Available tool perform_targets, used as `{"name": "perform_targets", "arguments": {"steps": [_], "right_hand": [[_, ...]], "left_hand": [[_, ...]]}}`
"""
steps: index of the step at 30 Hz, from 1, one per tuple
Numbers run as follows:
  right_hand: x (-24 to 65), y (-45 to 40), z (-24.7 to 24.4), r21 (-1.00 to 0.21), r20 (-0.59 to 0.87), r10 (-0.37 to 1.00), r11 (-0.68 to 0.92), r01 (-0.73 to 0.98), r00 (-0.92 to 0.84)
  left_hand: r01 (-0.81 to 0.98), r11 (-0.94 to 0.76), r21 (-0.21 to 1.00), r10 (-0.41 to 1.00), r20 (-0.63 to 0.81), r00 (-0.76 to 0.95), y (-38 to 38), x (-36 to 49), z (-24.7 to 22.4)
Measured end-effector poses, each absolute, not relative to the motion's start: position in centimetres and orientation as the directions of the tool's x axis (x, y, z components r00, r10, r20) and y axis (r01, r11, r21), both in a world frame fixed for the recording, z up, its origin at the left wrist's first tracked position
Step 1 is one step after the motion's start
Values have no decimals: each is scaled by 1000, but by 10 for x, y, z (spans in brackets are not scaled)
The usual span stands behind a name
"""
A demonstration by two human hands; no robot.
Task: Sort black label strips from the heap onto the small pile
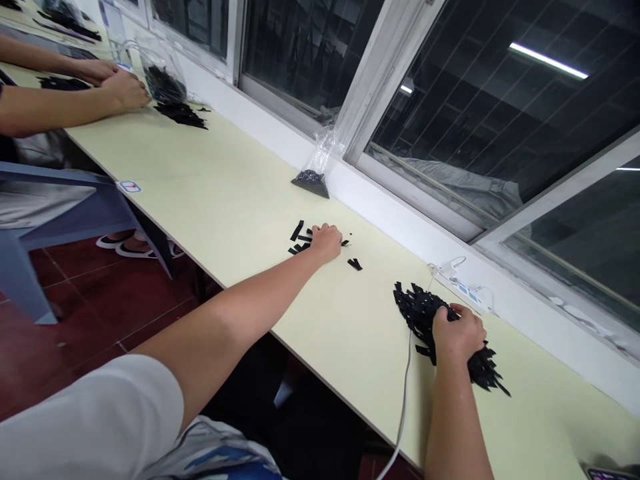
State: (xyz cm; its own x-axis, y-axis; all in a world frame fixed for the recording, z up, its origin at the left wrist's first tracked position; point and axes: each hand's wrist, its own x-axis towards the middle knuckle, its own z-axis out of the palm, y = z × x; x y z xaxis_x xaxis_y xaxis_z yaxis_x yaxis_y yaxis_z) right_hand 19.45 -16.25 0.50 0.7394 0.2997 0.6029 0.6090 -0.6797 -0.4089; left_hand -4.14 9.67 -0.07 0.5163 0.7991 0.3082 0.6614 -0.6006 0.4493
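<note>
My left hand (326,244) is closed, knuckles up, over a small scatter of flat black strips (298,231) on the table. A dark strip end shows by its fingertips; most of what lies under the palm is hidden. To the right, a heaped pile of short black strips (421,312) lies by the wall side. My right hand (458,333) rests on this pile, its fingers curled round some of the strips. A pair of black pieces (355,264) lies apart, between the two hands.
A clear plastic bag (316,170) with black contents leans by the window ledge. A white cable (406,393) crosses the table beside the pile, near a power strip (465,288). At the far left, a co-worker's hands (123,87) are near another black heap (181,115).
</note>
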Motion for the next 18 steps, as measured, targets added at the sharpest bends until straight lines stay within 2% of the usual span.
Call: {"name": "perform_targets", "arguments": {"steps": [6, 9, 13, 15, 18], "right_hand": [[192, -151, 3, -383, 746, 345, -478, 791, 569], [188, -148, 7, -425, 738, 385, -372, 825, 554], [169, -143, 12, -611, 618, 459, -231, 757, 638], [156, -138, 12, -748, 495, 594, -80, 659, 634], [139, -129, 8, -892, 295, 838, 70, 446, 458]], "left_hand": [[618, -680, 395, 722, 507, 471, 87, -35, 10], [523, -782, 339, 615, 557, 558, 67, -29, 21], [243, -890, 386, 422, 493, 761, 32, -20, 26], [70, -902, 426, 291, 479, 828, 16, -17, 24], [-90, -871, 483, 169, 467, 868, 1, -16, 22]]}}
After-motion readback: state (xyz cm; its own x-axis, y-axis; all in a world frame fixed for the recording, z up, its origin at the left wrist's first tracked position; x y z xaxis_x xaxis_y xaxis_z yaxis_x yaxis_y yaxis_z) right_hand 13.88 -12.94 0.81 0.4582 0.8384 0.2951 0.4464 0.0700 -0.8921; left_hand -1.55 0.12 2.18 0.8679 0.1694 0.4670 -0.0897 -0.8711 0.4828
